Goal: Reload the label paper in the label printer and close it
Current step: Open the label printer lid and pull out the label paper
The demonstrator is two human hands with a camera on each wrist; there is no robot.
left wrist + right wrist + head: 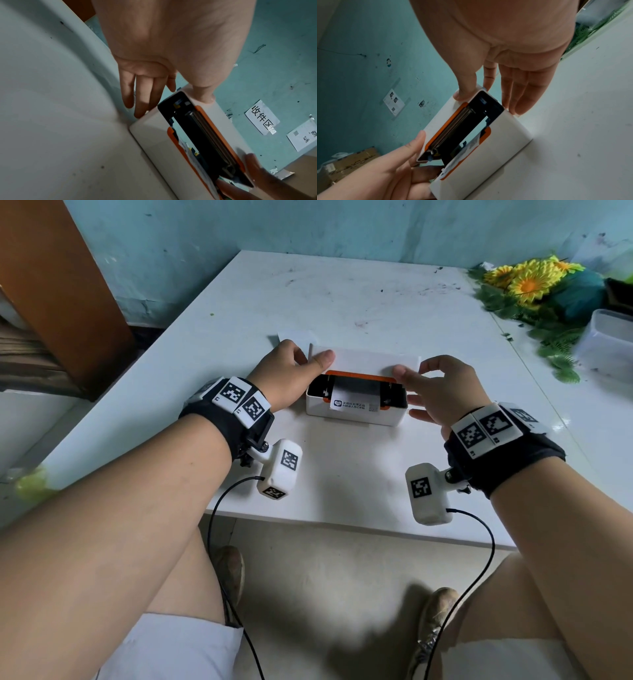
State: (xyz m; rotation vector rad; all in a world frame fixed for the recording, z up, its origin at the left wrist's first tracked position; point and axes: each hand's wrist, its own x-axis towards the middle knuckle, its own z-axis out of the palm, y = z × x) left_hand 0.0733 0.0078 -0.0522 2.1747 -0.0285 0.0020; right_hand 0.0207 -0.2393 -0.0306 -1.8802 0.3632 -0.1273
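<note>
A white label printer (356,414) with orange trim stands mid-table, its lid (363,361) raised at the back. White label paper (352,402) with printed text lies in the open bay and over the front edge. My left hand (308,359) pinches the lid's left end, thumb on its outer face (205,97); the other fingers (140,108) hang straight beside the body. My right hand (411,369) pinches the lid's right end between thumb (462,96) and index finger, the rest straight along the printer's side. The lid's black inside with its roller (453,124) faces the wrist cameras.
A loose white paper piece (294,335) lies just behind the left hand. Artificial sunflowers (527,282) and a clear plastic box (606,344) sit at the right. A brown board (58,285) leans left of the table. The teal wall is close behind.
</note>
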